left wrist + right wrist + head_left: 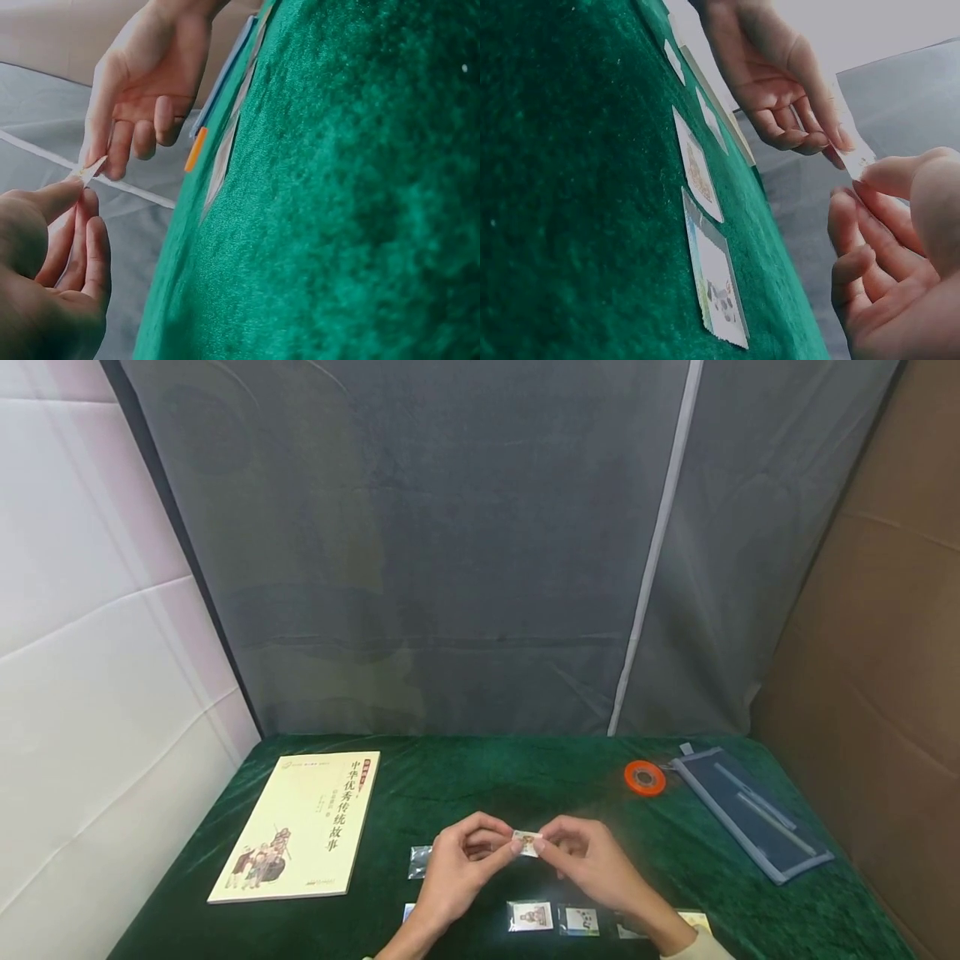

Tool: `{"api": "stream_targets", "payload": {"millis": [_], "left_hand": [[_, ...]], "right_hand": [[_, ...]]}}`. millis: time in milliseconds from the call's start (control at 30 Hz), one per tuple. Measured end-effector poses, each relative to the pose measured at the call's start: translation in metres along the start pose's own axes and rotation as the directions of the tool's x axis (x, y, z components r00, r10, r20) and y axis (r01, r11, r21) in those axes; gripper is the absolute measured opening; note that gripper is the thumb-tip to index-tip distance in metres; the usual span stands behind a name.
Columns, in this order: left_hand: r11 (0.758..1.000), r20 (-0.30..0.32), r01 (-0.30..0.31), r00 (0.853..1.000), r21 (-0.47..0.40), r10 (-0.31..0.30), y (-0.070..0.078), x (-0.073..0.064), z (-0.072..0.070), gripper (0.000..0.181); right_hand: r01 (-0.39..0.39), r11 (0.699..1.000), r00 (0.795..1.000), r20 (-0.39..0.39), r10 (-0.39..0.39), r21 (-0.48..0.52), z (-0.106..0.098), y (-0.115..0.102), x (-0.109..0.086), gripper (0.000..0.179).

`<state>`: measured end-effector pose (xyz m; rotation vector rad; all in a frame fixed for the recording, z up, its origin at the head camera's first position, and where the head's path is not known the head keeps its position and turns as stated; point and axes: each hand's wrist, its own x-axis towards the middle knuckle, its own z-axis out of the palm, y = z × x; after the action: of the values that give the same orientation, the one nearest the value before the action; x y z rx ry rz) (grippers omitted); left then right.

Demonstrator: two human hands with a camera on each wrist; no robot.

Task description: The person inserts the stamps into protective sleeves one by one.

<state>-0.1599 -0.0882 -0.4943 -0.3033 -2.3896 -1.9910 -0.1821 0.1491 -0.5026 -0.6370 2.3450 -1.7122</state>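
A small white card with a printed picture [528,839] is held above the table between both hands. My left hand [463,866] pinches its left end between thumb and fingers, while my right hand [597,862] pinches the right end. Seen from the left wrist, the card [91,171] is tilted nearly edge-on. In the right wrist view the two thumbs press on the face of the card [853,163]. Below the hands lie a picture card in a clear sleeve [530,916] and a sleeved panda card [580,921].
A clear plastic sleeve [418,862] lies beside my left hand. My right forearm partly hides another sleeved card and a yellowish item [696,921]. A cream book [300,827] lies left on the green cloth. Right are an orange tape roll [633,778] and a mesh pouch [738,793].
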Motion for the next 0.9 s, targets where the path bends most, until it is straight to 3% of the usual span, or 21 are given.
{"api": "stream_targets", "payload": {"millis": [367, 900], "left_hand": [[1.000, 0.017, 0.019, 1.000, 0.002, -0.019, 0.0011, -0.0007, -0.0001, 0.027], [0.999, -0.034, 0.023, 0.999, -0.041, -0.024, 0.0015, -0.0007, 0.0049, 0.024]], "right_hand": [[-0.032, 0.999, 0.999, -0.005, 0.032, -0.008, 0.0004, -0.0042, -0.0005, 0.017], [-0.034, 0.999, 0.999, -0.017, 0.034, 0.024, 0.0080, -0.0056, -0.0036, 0.019]]}}
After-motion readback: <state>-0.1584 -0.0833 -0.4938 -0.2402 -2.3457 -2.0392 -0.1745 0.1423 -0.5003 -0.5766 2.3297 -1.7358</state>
